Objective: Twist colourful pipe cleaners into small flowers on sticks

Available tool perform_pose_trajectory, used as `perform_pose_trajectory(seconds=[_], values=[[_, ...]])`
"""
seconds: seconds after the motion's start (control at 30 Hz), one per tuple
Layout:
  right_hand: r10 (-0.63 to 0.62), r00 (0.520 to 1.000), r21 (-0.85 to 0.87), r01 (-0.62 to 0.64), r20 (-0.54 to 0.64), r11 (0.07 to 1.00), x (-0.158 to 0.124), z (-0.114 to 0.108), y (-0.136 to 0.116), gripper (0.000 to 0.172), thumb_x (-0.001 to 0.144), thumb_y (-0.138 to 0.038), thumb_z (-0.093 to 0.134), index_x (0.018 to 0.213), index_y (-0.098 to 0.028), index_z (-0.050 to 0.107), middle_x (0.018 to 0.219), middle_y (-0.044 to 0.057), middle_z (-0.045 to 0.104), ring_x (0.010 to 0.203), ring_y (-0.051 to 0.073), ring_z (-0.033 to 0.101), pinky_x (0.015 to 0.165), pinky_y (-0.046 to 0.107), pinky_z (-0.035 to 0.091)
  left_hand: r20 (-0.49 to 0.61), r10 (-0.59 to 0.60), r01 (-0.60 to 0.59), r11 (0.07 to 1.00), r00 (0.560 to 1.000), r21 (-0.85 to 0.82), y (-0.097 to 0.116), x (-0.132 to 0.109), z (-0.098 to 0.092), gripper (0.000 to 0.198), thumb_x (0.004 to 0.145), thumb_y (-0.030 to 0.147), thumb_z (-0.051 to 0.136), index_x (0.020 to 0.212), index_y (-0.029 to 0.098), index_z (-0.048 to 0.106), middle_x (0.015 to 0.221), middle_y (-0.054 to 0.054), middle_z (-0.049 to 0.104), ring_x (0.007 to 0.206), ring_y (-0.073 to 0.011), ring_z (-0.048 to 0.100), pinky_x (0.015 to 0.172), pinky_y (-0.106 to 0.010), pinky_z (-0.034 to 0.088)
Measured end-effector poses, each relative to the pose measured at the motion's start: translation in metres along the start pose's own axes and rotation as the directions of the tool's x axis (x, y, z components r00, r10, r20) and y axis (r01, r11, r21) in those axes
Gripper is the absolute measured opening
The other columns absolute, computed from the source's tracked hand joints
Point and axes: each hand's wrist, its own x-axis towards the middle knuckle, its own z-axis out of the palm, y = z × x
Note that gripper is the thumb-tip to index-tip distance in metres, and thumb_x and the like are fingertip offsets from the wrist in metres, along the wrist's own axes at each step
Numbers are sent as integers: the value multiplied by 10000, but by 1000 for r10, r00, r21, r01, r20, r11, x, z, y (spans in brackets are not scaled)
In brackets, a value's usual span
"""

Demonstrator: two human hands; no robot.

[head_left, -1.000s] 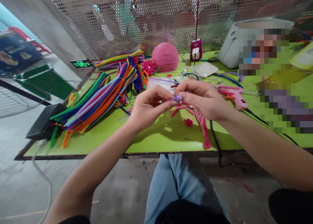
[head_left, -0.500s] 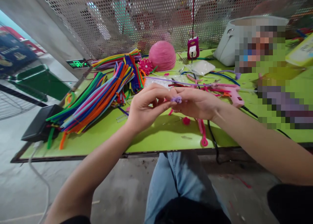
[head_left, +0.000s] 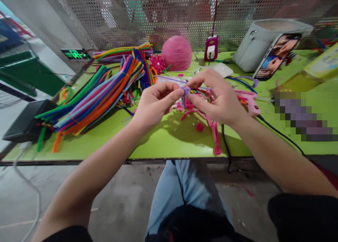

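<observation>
Between my two hands, above the middle of the green table (head_left: 169, 143), is a small curled purple pipe cleaner (head_left: 185, 91). My left hand (head_left: 157, 103) pinches its left side between thumb and fingers. From the right, the thumb and index finger of my right hand (head_left: 218, 96) close on the same purple piece; the exact contact of the fingertips is partly hidden. Beneath and behind the hands lie pink pipe cleaner pieces (head_left: 215, 136), a small pink pompom-like piece (head_left: 199, 127) and a pink glue gun (head_left: 249, 102).
Bundles of coloured pipe cleaners (head_left: 100, 97) lie on the left beside a black box (head_left: 27, 120). At the back sit a pink ball (head_left: 176, 53) and a pink flower (head_left: 157, 63). A phone (head_left: 277, 57) leans on a grey container (head_left: 249, 46). A black cable (head_left: 225, 147) hangs over the front edge.
My right hand has turned and lifted, its thumb and index finger now coming at the purple piece from the right. The purple piece sits slightly higher and further left in view.
</observation>
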Motion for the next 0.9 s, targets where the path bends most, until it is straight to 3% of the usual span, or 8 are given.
perform_pose_trajectory(seconds=[0.1,0.23,0.33,0.43,0.53,0.63,0.77,0.9], values=[[71,996,102,-76,53,992,0,-3,-5,161,1067,-362,749,995,-219,764,924,34,741,849,193,652,838,369,535,-3,-5,5,1000,1000,-1,3,-1,1,567,684,675,1063,789,212,754,552,70,500,444,-45,331,398,-232,236],[187,978,222,-203,90,954,-1,2,-7,206,1059,-400,769,967,-216,762,842,7,705,692,141,540,636,325,414,18,38,-39,999,999,21,9,-5,4,546,720,644,1056,764,194,752,608,42,573,507,-52,401,436,-230,270],[205,978,260,-206,32,943,-1,6,-11,235,1040,-420,798,922,-225,743,819,5,686,683,141,520,612,324,395,41,66,-68,996,997,53,8,-7,7,521,788,639,1018,766,186,761,625,31,589,544,-62,437,472,-234,323],[228,973,247,-228,29,942,-1,3,-17,185,1016,-309,794,863,-234,724,791,5,649,709,155,521,645,339,415,63,138,-142,987,988,68,1,-5,7,516,787,642,1016,767,195,758,605,41,572,539,-69,447,498,-241,379],[229,965,223,-252,124,942,1,-7,-22,179,968,-166,747,807,-235,708,748,-4,600,685,150,476,644,348,376,141,167,-185,975,976,123,-5,-1,3,521,763,647,1025,771,197,763,655,16,637,577,-90,526,522,-247,422],[237,945,209,-284,226,936,4,-15,-22,197,947,-140,725,773,-231,703,715,-5,572,656,145,429,605,354,306,243,119,-168,967,963,193,-2,2,-1,502,776,637,1017,773,187,795,713,-21,708,619,-112,582,543,-258,437],[273,895,251,-372,353,894,9,-18,-16,200,931,-119,710,760,-224,712,670,-1,551,631,142,382,577,362,274,321,82,-165,957,944,239,5,1,-1,434,826,564,1000,742,187,801,642,0,657,583,-107,551,557,-267,449],[306,855,319,-454,418,832,11,-15,-13,206,893,-120,710,711,-213,679,632,-10,516,606,124,361,571,346,273,343,76,-178,944,936,277,7,0,-1,504,847,632,962,700,191,769,613,2,636,538,-106,537,518,-268,439]])
